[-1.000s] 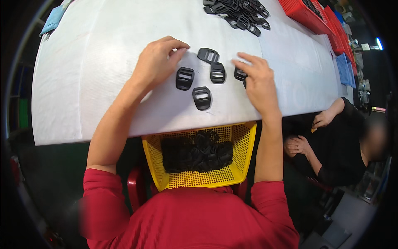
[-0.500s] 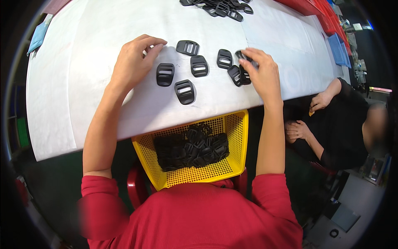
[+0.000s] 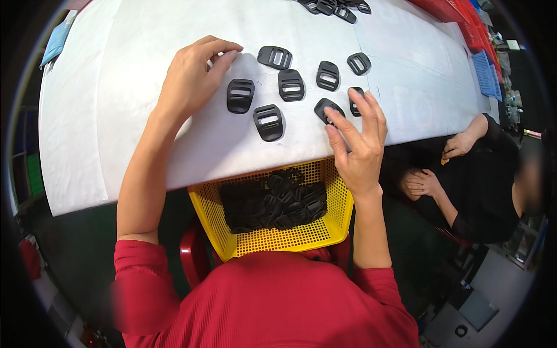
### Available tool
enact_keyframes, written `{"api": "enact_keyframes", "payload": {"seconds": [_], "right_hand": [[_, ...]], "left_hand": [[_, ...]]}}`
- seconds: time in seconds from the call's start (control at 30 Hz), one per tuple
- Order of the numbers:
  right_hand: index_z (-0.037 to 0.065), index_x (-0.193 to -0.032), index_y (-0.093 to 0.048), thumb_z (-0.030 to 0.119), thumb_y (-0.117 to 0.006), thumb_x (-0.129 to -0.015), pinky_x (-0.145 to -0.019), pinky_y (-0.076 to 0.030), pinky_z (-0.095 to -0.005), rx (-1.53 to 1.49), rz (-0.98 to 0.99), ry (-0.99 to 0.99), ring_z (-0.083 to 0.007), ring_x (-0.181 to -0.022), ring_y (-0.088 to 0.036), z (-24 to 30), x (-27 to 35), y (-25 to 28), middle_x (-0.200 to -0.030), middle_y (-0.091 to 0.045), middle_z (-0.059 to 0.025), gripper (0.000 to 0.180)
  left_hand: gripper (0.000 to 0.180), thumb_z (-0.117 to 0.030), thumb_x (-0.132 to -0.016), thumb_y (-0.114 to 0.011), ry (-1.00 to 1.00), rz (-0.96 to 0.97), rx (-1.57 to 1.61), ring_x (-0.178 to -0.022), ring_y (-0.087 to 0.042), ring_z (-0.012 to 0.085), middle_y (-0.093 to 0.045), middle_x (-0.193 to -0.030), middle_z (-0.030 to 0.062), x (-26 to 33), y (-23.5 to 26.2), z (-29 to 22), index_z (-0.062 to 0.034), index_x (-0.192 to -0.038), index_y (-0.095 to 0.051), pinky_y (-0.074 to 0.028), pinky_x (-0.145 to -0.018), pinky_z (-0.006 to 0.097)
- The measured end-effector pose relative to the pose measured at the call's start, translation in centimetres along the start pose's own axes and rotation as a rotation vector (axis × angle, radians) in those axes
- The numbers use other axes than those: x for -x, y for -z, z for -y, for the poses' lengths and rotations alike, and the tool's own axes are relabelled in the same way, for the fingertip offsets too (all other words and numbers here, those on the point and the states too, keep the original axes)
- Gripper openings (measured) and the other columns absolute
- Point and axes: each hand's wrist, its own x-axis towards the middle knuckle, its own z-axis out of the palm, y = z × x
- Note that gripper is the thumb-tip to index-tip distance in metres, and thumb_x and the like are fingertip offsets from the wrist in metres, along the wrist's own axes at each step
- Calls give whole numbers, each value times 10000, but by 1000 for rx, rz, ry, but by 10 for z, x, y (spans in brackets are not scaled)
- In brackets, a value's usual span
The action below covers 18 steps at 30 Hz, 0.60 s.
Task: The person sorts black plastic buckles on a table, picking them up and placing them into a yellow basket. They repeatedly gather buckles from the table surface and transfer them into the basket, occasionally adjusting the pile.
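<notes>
Black plastic strap buckles lie scattered on the white-covered table. My left hand [image 3: 194, 75] rests at the left of them, thumb and forefinger drawn nearly together, with nothing visible between the tips. Nearest to it are a slotted buckle [image 3: 240, 95] and a buckle farther up [image 3: 274, 57]. My right hand [image 3: 361, 142] is open, fingers spread, over a buckle [image 3: 328, 110] that the fingers partly cover. Another buckle [image 3: 356, 100] shows just behind its fingertips. Farther off lie a buckle [image 3: 328, 76] and a tilted-looking one [image 3: 359, 63]. Other buckles, one in the middle [image 3: 291, 85] and one nearer me [image 3: 268, 122], lie between my hands.
A yellow mesh basket [image 3: 342, 223] below the table edge holds a heap of black buckles. More buckles [image 3: 328, 7] are piled at the far edge. A blue basket [image 3: 486, 75] and red trays [image 3: 458, 11] stand at far right. A person in black [image 3: 487, 180] sits at right.
My right hand has let go of a buckle at the upper right and come down nearer me. The clustered buckles there now lie apart. My left hand has hardly moved.
</notes>
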Motion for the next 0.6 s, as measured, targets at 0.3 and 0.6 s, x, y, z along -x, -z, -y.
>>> {"api": "enact_keyframes", "payload": {"seconds": [0.3, 0.6], "right_hand": [[99, -1037, -740, 155, -664, -875, -1066, -348, -471, -51, -35, -143, -374, -1276, -445, -23, 12, 0, -1298, -563, -147, 187], [76, -1430, -428, 450, -393, -1005, -1163, -212, -480, -8, 172, -105, -312, -1404, -335, -54, -59, -46, -1474, -428, -137, 566]], "left_hand": [[190, -142, -934, -592, -11, -29, -20, -688, -541, 122, -693, -942, 20, 0, -2, 5, -73, -1047, -729, -447, -634, 268], [544, -354, -996, -460, -227, 167, -255, -1454, -238, 265, -377, -1511, 130, 5, -41, -2, -142, -1485, -349, -121, -1209, 454]]}}
